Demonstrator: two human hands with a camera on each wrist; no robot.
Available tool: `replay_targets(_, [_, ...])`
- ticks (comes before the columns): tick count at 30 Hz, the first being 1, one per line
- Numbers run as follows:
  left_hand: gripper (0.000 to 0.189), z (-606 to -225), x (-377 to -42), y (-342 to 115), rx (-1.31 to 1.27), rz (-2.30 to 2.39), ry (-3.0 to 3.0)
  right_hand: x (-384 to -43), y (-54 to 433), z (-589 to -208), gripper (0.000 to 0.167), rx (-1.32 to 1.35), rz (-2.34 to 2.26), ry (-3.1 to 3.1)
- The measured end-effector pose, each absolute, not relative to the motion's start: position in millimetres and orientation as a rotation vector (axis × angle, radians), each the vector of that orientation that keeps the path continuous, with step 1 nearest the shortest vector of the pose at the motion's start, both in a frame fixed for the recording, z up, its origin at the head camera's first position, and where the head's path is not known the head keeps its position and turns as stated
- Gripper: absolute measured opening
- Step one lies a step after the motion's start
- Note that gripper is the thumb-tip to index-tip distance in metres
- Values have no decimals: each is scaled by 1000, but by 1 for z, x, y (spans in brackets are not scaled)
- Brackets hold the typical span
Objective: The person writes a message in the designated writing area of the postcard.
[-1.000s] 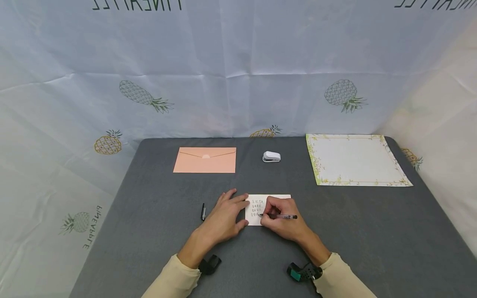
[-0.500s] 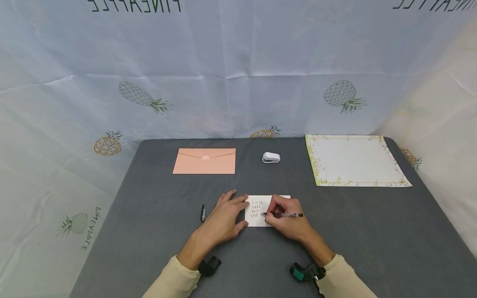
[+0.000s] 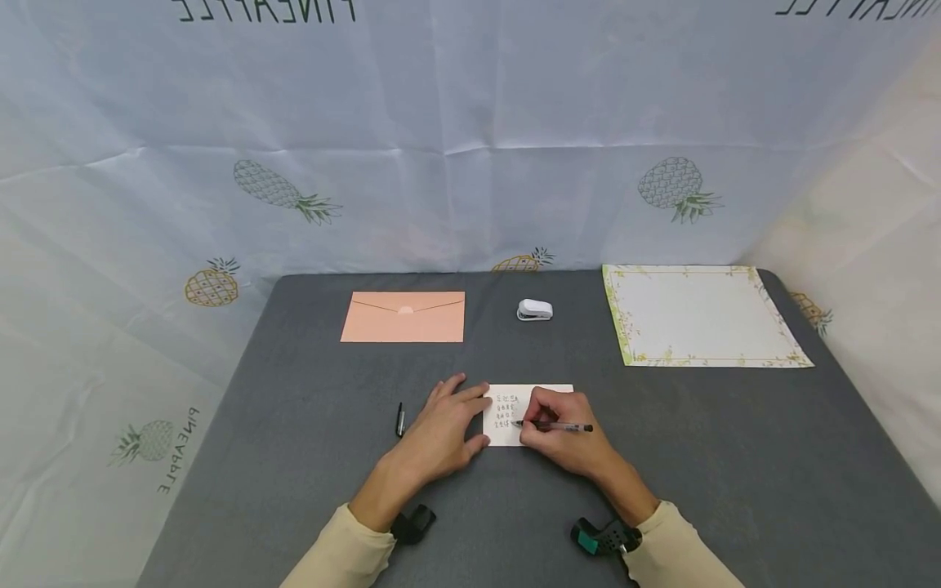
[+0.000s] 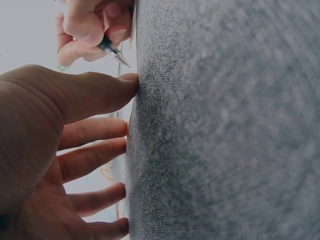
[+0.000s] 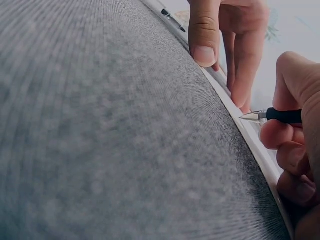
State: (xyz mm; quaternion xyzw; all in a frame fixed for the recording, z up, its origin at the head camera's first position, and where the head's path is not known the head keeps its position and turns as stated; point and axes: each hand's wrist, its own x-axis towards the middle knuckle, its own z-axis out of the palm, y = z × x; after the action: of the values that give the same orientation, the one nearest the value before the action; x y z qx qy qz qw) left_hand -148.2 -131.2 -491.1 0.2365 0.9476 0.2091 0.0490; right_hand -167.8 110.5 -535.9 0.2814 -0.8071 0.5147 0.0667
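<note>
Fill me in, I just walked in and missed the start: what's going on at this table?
A person is writing on a small white card lying on the grey table. The right hand holds a black pen with its tip on the card, where several lines are already written. The left hand rests flat, fingers steadying the card's left edge. A peach envelope, a small white stapler, a floral-bordered sheet of paper and a black pen cap lie untouched.

Staged recording booth: pineapple-print backdrop (image 3: 470,139) around grey table (image 3: 294,457).

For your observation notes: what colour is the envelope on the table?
The envelope is peach-orange; the head view shows it best.
</note>
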Motion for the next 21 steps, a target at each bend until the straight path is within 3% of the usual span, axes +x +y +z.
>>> replay_targets(21, [54,-492,-149,-131,733,628,2896,-169,111,-536,31,849,1524,-2434])
